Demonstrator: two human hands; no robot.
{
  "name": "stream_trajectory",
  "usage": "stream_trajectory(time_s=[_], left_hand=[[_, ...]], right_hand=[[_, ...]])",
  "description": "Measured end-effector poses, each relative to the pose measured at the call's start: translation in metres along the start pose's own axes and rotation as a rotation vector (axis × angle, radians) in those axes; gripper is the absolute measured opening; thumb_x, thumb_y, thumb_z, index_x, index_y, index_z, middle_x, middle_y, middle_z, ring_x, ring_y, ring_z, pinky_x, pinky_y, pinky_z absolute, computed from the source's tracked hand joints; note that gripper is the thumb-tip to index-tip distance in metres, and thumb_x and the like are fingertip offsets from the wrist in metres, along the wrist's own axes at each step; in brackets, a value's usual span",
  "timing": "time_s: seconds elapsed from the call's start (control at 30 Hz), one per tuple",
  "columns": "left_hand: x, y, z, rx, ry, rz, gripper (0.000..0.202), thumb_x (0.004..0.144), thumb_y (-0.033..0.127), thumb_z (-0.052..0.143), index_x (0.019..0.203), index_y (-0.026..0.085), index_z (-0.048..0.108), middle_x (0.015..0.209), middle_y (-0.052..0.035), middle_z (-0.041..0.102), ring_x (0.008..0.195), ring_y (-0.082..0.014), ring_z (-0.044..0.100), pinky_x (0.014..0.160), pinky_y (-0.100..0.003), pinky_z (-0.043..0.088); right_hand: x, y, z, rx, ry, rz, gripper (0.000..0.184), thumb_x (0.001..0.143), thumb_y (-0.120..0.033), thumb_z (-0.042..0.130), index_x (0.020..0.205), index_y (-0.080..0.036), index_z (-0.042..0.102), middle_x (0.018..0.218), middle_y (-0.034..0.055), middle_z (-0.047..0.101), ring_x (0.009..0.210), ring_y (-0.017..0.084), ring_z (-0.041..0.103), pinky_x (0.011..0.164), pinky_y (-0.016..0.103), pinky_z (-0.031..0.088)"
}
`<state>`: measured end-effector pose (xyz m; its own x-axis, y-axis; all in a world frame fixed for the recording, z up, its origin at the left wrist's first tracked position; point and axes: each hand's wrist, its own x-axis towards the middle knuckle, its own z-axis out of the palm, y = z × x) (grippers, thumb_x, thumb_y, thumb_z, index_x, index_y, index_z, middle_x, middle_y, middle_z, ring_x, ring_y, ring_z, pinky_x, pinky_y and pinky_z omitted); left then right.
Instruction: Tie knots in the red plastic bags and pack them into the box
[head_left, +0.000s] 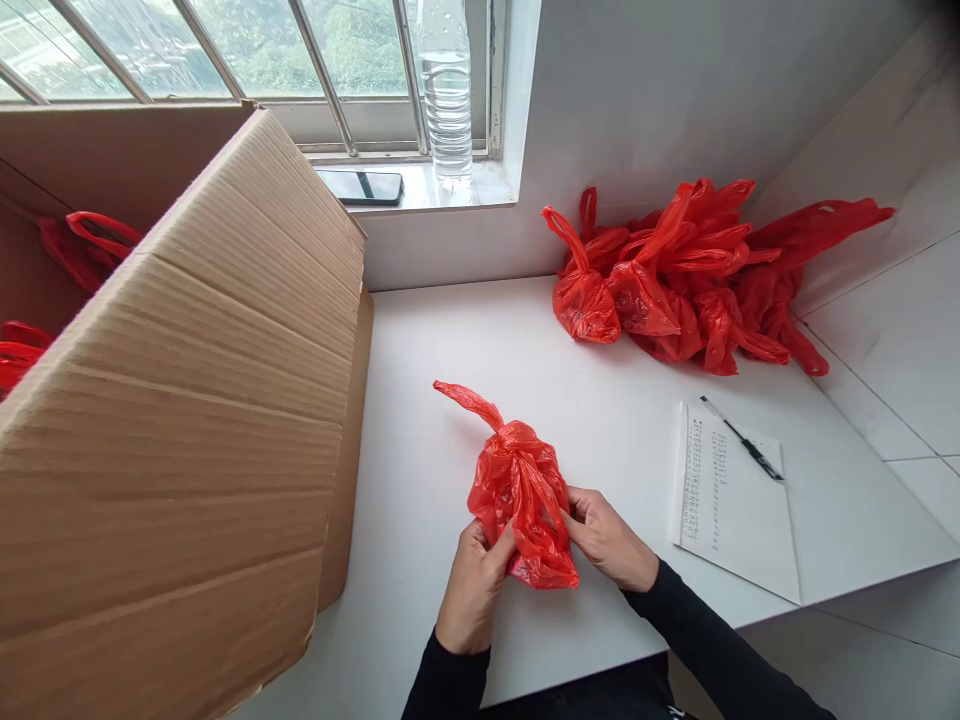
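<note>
A knotted red plastic bag (521, 490) is between my two hands over the white table, near its front edge. One twisted end of the bag sticks out to the upper left, and its other loose end hangs down over the front. My left hand (476, 580) grips the lower left side, thumb on top and fingers partly hidden behind the plastic. On the right side, my right hand (604, 535) pinches the bag, its fingertips partly covered by the folds. What the bag contains cannot be seen.
An open cardboard box (225, 400) with red bags inside stands at left. Several tied red bags (675, 280) are heaped against the wall. A notepad (739, 530) with a pen (742, 438) lies right. The sill holds a phone (360, 187) and a water bottle (448, 110).
</note>
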<state>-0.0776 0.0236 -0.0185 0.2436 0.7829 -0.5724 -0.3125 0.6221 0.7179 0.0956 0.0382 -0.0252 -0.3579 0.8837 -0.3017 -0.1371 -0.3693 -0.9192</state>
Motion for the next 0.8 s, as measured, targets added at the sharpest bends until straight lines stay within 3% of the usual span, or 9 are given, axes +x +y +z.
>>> stream_trajectory(time_s=[0.1, 0.27, 0.37, 0.5, 0.67, 0.8], left_hand=[[-0.003, 0.004, 0.003, -0.032, -0.004, -0.001, 0.043, 0.075, 0.037, 0.077, 0.112, 0.018, 0.064, 0.107, -0.0106, 0.071, 0.092, -0.0258, 0.067, 0.071, -0.032, 0.054], [-0.005, 0.006, 0.005, -0.035, -0.056, 0.029, 0.048, 0.073, 0.036, 0.081, 0.112, 0.017, 0.062, 0.121, -0.015, 0.067, 0.107, -0.03, 0.065, 0.083, -0.038, 0.056], [-0.003, 0.004, 0.002, -0.049, -0.061, 0.051, 0.054, 0.074, 0.036, 0.08, 0.12, 0.018, 0.058, 0.126, -0.0157, 0.065, 0.111, -0.031, 0.063, 0.085, -0.04, 0.056], [0.0, 0.002, -0.002, -0.039, 0.004, 0.047, 0.056, 0.078, 0.039, 0.077, 0.125, 0.017, 0.057, 0.12, -0.0154, 0.068, 0.104, -0.0315, 0.067, 0.081, -0.042, 0.058], [-0.001, -0.001, -0.001, -0.001, -0.064, 0.062, 0.05, 0.078, 0.04, 0.077, 0.119, 0.015, 0.061, 0.117, -0.0156, 0.068, 0.101, -0.0309, 0.067, 0.077, -0.038, 0.058], [-0.002, 0.0, 0.0, 0.034, -0.073, 0.08, 0.042, 0.078, 0.04, 0.077, 0.108, 0.013, 0.065, 0.107, -0.0148, 0.071, 0.092, -0.0293, 0.069, 0.072, -0.037, 0.058]], right_hand=[[0.0, 0.0, -0.002, -0.003, 0.028, -0.032, 0.042, 0.09, -0.054, 0.061, 0.111, -0.019, 0.068, 0.109, 0.0065, 0.07, 0.096, 0.025, 0.064, 0.088, 0.038, 0.052], [0.0, -0.005, -0.006, 0.006, 0.07, -0.016, 0.042, 0.095, -0.052, 0.055, 0.119, -0.02, 0.064, 0.112, 0.0069, 0.069, 0.097, 0.023, 0.064, 0.087, 0.036, 0.052], [-0.002, -0.008, -0.009, 0.005, 0.012, 0.009, 0.042, 0.095, -0.049, 0.056, 0.126, -0.021, 0.06, 0.116, 0.0069, 0.068, 0.1, 0.023, 0.064, 0.091, 0.036, 0.051], [-0.002, -0.008, -0.011, 0.0, -0.08, 0.021, 0.043, 0.091, -0.048, 0.063, 0.124, -0.02, 0.061, 0.113, 0.0079, 0.069, 0.096, 0.022, 0.066, 0.089, 0.037, 0.052], [0.001, -0.001, -0.006, 0.089, -0.032, 0.01, 0.042, 0.091, -0.049, 0.063, 0.12, -0.019, 0.064, 0.108, 0.0084, 0.071, 0.094, 0.023, 0.068, 0.088, 0.038, 0.054], [0.0, -0.002, -0.004, 0.095, -0.065, 0.012, 0.04, 0.094, -0.048, 0.058, 0.121, -0.019, 0.062, 0.11, 0.0082, 0.071, 0.092, 0.021, 0.068, 0.085, 0.037, 0.054]])
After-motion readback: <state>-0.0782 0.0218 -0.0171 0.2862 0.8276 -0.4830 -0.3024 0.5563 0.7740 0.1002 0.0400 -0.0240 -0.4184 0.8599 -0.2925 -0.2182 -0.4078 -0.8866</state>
